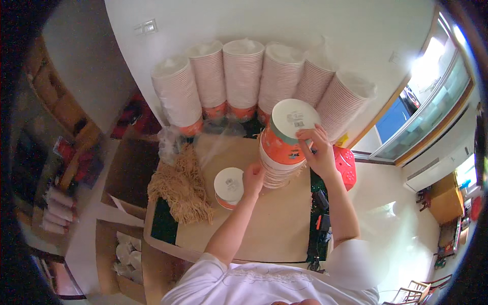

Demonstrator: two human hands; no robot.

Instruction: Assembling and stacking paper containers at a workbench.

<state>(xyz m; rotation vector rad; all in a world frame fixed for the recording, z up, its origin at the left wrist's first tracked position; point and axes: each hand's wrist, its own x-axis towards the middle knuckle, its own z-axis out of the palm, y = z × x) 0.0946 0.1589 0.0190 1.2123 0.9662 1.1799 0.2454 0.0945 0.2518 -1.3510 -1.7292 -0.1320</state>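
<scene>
A tall stack of nested orange-and-white paper tubs [278,161] stands upside down on the table, leaning slightly. Its top tub shows a round white base [295,120] with grey print and a green band. My right hand [319,150] is closed on that top tub's edge, fingers over the base and thumb at the side. Against the left side of the stack is my left hand [253,179], its fingers curled; whether anything is in them is hidden. Just left of it a separate paper tub [229,185] sits upside down, white base up.
Several tall plastic-wrapped tub stacks [243,76] line the wall. A heap of tan shredded paper [183,188] lies at the table's left. Black devices with cables [322,223] are at the right edge, near a red stool [345,168]. Cardboard boxes [104,254] stand left.
</scene>
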